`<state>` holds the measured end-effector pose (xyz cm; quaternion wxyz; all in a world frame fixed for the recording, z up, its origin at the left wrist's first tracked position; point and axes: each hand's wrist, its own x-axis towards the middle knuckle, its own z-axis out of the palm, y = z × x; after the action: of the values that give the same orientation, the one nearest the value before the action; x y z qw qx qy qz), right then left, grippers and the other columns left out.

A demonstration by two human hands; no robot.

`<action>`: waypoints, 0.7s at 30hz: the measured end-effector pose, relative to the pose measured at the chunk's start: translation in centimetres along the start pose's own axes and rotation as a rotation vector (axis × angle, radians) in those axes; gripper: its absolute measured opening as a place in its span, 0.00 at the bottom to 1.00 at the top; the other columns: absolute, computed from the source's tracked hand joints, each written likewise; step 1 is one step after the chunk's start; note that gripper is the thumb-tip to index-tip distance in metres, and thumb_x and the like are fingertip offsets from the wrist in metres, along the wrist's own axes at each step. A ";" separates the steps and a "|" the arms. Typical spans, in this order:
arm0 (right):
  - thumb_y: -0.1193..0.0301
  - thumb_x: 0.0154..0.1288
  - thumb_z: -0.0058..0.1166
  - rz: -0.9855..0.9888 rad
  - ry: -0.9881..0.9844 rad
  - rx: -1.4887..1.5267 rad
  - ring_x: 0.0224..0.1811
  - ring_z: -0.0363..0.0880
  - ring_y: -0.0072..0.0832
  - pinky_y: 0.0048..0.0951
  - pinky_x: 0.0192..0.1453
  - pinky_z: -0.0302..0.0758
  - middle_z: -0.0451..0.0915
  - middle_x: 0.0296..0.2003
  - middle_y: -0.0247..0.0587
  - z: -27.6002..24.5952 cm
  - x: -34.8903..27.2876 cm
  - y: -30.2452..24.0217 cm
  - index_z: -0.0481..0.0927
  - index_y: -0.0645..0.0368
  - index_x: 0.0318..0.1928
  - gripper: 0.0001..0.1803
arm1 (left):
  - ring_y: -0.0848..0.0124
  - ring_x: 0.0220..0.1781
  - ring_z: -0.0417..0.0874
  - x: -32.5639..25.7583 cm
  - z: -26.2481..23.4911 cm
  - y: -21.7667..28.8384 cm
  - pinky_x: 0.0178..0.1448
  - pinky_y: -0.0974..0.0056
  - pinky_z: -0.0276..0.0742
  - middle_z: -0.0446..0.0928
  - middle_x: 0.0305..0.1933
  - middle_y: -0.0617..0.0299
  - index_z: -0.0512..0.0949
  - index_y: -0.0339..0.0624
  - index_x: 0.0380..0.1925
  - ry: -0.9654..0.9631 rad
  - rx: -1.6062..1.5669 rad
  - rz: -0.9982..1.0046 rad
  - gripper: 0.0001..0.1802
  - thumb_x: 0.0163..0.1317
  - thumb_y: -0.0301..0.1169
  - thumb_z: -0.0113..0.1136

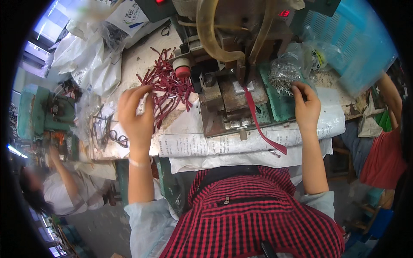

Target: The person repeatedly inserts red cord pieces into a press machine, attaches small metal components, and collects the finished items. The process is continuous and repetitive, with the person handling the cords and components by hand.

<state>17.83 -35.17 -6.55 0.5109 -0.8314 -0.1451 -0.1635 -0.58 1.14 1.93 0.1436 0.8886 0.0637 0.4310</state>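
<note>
My left hand (137, 115) hangs at the near left edge of a loose heap of dark red straps (165, 81), fingers curved and a gap between thumb and forefinger. Nothing shows in it. Another red strap (257, 120) has its upper end in the press (223, 96), by the metal block under the tool, while its tail droops over the front edge. Beside a pile of small silvery metal fittings (282, 79), my right hand (308, 105) has thumb and fingertips drawn together. Whatever they may pinch is too small to make out.
A red push button (182, 72) sits left of the press, and a thick yellowish hose (211, 38) loops above it. White plastic bags (97, 64) lie at left, near dark-handled scissors (116, 137). A blue crate (357, 41) stands at far right. Other people work on both sides.
</note>
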 end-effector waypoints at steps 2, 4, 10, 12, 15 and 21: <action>0.74 0.69 0.62 0.011 0.006 0.042 0.37 0.86 0.30 0.29 0.48 0.79 0.88 0.36 0.44 0.5 0.2 -0.1 0.87 0.63 0.47 0.09 | 0.55 0.50 0.82 0.7 3.5 -2.5 0.56 0.56 0.76 0.85 0.45 0.56 0.87 0.44 0.39 -0.234 0.055 0.007 0.11 0.54 0.23 0.71; 0.73 0.69 0.63 0.074 -0.021 0.060 0.38 0.86 0.31 0.30 0.48 0.79 0.88 0.37 0.45 1.0 0.1 0.6 0.87 0.64 0.47 0.09 | 0.55 0.51 0.81 -0.3 7.8 -5.4 0.56 0.54 0.77 0.84 0.47 0.57 0.87 0.45 0.37 -0.334 0.331 0.067 0.09 0.55 0.29 0.72; 0.77 0.69 0.61 -0.053 0.146 -0.212 0.45 0.85 0.32 0.32 0.55 0.78 0.88 0.43 0.45 -5.2 -4.0 2.7 0.88 0.63 0.46 0.08 | 0.51 0.46 0.81 -6.1 10.7 -10.9 0.52 0.52 0.77 0.84 0.44 0.58 0.85 0.44 0.34 -0.279 0.205 -0.048 0.06 0.56 0.29 0.69; 0.78 0.68 0.61 0.037 0.180 -0.159 0.45 0.85 0.34 0.33 0.55 0.78 0.88 0.43 0.45 -7.1 -4.9 3.1 0.88 0.63 0.46 0.08 | 0.51 0.48 0.81 -6.1 8.8 -9.8 0.54 0.52 0.77 0.85 0.47 0.56 0.85 0.43 0.35 -0.375 0.139 -0.041 0.07 0.55 0.27 0.69; 0.79 0.66 0.62 0.066 0.087 -0.001 0.44 0.85 0.36 0.34 0.55 0.78 0.88 0.42 0.44 -6.5 -4.7 -1.2 0.88 0.63 0.45 0.09 | 0.51 0.47 0.80 -5.0 6.5 -8.6 0.52 0.52 0.76 0.84 0.45 0.56 0.83 0.42 0.34 -0.382 0.113 0.068 0.07 0.53 0.24 0.68; 0.80 0.65 0.64 -0.248 -0.122 0.231 0.48 0.84 0.27 0.29 0.56 0.77 0.87 0.42 0.38 0.1 1.0 -11.3 0.85 0.65 0.47 0.10 | 0.69 0.34 0.77 -3.8 6.5 -7.4 0.43 0.68 0.73 0.79 0.37 0.61 0.77 0.37 0.35 -0.063 -0.245 -0.328 0.07 0.63 0.21 0.68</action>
<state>14.10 -30.05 2.85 0.5693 -0.7512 -0.2950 -0.1568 2.25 6.02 -6.98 0.3206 0.8553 0.1503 0.3784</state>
